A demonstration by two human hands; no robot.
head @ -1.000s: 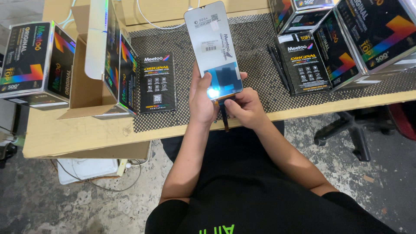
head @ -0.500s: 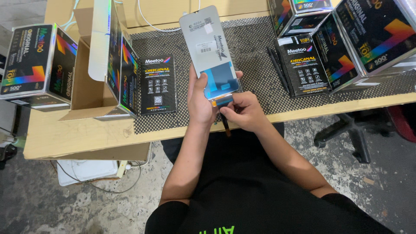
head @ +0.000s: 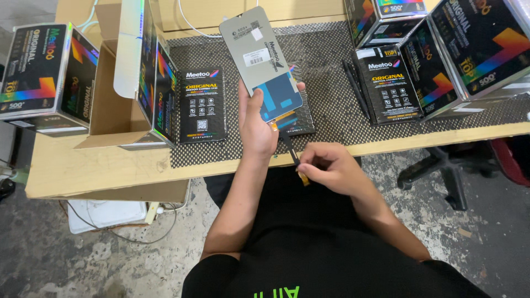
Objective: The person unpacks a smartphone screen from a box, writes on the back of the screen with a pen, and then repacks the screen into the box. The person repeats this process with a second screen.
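My left hand point(head: 257, 128) grips a phone display panel point(head: 259, 59) by its lower end and holds it upright above the table, its grey back with a white sticker and blue patches facing me. From the panel's bottom a thin dark flex ribbon point(head: 289, 148) runs down and to the right. My right hand point(head: 329, 167) pinches the end of that ribbon just off the table's front edge, over my lap. A flat black packet point(head: 295, 122) lies on the mat under the panel.
A dark mesh mat point(head: 331, 105) covers the wooden table point(head: 99, 171). A black flat box point(head: 202, 105) lies left of my hand, an open carton point(head: 118, 94) beyond it. Stacked black boxes point(head: 464, 49) stand at right, another box point(head: 41, 72) at far left. A chair base point(head: 441, 171) is on the floor.
My right hand has drawn away from the panel, down and to the right, pulling the ribbon out straight. My left hand has kept its hold on the panel.
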